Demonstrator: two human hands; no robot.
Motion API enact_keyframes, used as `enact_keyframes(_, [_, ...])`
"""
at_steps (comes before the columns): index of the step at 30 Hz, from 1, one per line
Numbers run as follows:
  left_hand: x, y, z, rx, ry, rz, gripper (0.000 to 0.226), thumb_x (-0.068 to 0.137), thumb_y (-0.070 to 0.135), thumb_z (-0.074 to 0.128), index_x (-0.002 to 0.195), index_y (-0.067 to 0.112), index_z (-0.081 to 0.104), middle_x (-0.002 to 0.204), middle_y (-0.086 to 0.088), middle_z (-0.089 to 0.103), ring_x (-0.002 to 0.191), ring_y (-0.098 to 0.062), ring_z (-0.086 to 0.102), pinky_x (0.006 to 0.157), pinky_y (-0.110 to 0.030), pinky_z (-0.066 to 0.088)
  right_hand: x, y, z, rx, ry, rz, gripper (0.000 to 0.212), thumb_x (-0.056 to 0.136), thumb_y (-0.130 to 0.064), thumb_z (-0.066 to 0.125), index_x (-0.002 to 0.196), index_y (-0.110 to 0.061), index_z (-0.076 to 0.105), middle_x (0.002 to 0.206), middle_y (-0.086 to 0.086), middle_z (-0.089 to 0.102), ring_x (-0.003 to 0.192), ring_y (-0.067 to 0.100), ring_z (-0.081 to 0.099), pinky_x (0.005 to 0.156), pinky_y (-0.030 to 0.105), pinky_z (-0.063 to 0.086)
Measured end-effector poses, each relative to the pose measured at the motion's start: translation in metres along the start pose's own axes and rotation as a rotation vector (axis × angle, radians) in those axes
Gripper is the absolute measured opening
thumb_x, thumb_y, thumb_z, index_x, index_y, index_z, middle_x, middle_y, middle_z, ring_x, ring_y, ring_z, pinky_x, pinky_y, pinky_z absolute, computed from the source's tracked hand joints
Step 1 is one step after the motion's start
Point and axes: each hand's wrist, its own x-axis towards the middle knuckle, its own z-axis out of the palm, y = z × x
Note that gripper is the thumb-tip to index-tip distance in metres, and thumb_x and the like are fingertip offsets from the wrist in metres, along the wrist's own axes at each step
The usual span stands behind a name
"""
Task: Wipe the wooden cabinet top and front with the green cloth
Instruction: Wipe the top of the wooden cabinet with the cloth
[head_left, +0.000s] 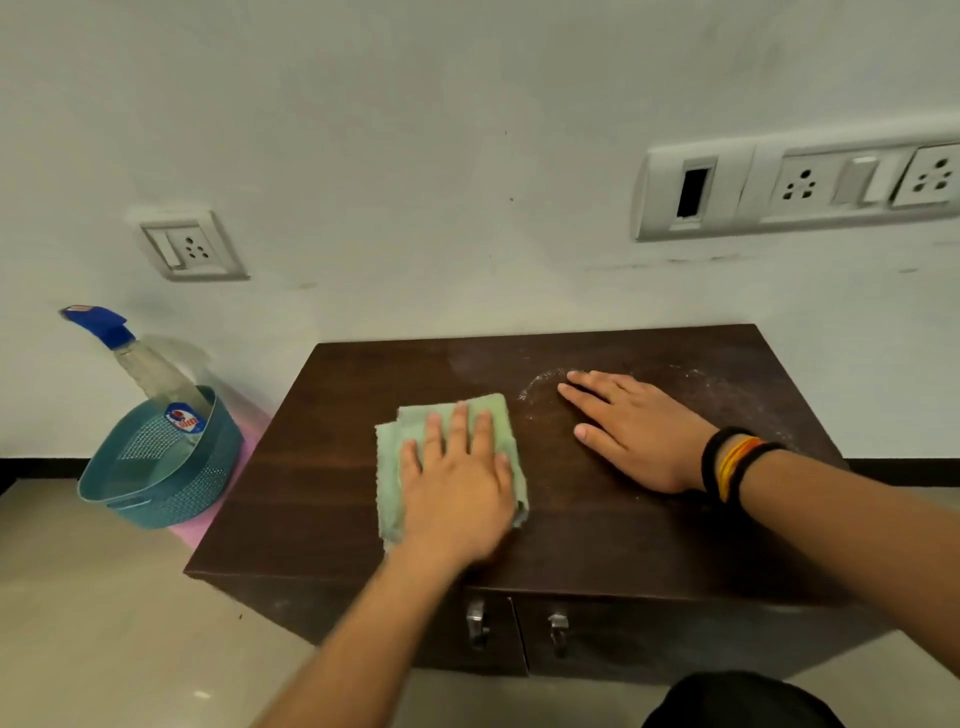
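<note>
Centrally, left hand (460, 486) flat on cloth (390, 467), cabinet (311, 467)

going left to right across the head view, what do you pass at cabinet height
spray bottle → teal basket → green cloth under the left hand → right hand → wristbands

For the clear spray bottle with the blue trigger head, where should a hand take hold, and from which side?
Judging by its pose, grip the clear spray bottle round its bare neck just under the blue trigger head, coming from above. Its lower body sits inside the teal perforated basket, leaning left, so only the upper part is free.
</note>
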Motion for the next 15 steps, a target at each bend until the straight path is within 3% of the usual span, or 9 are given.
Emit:
enact_keyframes(3, [0.034, 0.026, 0.000, -0.016, 0.009, 0.188, 0.057, 0.104, 0.046, 0.014, 0.159, 0.033, 0.010, 0.168, 0.008, 0.000, 0.155, -0.022, -0.002, 0.123, -0.051, 0.003, -0.001, 0.001, 0.002, 0.009, 0.026, 0.026, 0.062, 0.105, -0.051, 0.023, 0.161, -0.027, 0.013, 0.169, -0.005, 0.011, 0.154, 0.015, 0.011, 0.124, 0.036, 0.016])
enact_keyframes(6, [0.082, -0.005, -0.016, -0.054, -0.062, 0.015, 0.056, 0.104, 0.044, 0.014, 0.159, 0.033, 0.009, 0.169, 0.009, -0.002, 0.155, -0.022, -0.002, 0.123, -0.053, 0.004, -0.002, 0.003, 0.002, 0.018, 0.034, 0.022, 0.062, 0.105, -0.050, 0.022, 0.161, -0.026, 0.011, 0.168, -0.006, 0.010, 0.154, 0.014, 0.009, 0.123, 0.035, 0.014])
enact_keyframes(8, [0.062, -0.012, -0.010, -0.024, -0.070, -0.060, 0.057, 0.104, 0.044, 0.014, 0.159, 0.032, 0.005, 0.168, 0.009, -0.005, 0.155, -0.023, -0.004, 0.122, -0.054, 0.002, -0.001, 0.004, 0.003, 0.024, 0.037, 0.018, 0.062, 0.105, -0.051, 0.023, 0.161, -0.027, 0.011, 0.168, -0.007, 0.011, 0.154, 0.014, 0.010, 0.123, 0.035, 0.014])
enact_keyframes(12, [0.063, 0.036, -0.004, -0.011, -0.047, 0.190, 0.056, 0.105, 0.044, 0.016, 0.159, 0.033, 0.006, 0.168, 0.011, -0.002, 0.155, -0.020, -0.004, 0.122, -0.050, 0.002, 0.000, 0.004, 0.002, 0.024, 0.058, 0.024, 0.063, 0.104, -0.052, 0.025, 0.161, -0.026, 0.013, 0.168, -0.006, 0.014, 0.153, 0.014, 0.012, 0.122, 0.034, 0.013])
enact_keyframes(13, [0.084, 0.033, -0.008, -0.026, -0.073, 0.207, 0.056, 0.105, 0.043, 0.016, 0.159, 0.034, 0.007, 0.168, 0.011, -0.001, 0.155, -0.020, -0.003, 0.122, -0.050, 0.003, 0.000, 0.004, 0.001, 0.021, 0.053, 0.019, 0.064, 0.104, -0.052, 0.025, 0.161, -0.025, 0.013, 0.168, -0.006, 0.013, 0.153, 0.014, 0.012, 0.122, 0.032, 0.012])
enact_keyframes(15, [0.117, -0.001, -0.022, -0.036, -0.083, 0.081, 0.056, 0.105, 0.043, 0.015, 0.159, 0.033, 0.008, 0.168, 0.010, 0.000, 0.155, -0.021, -0.001, 0.122, -0.051, 0.004, 0.000, 0.004, 0.001, 0.016, 0.053, 0.015, 0.064, 0.105, -0.052, 0.024, 0.161, -0.026, 0.011, 0.168, -0.007, 0.011, 0.154, 0.013, 0.010, 0.121, 0.030, 0.011])
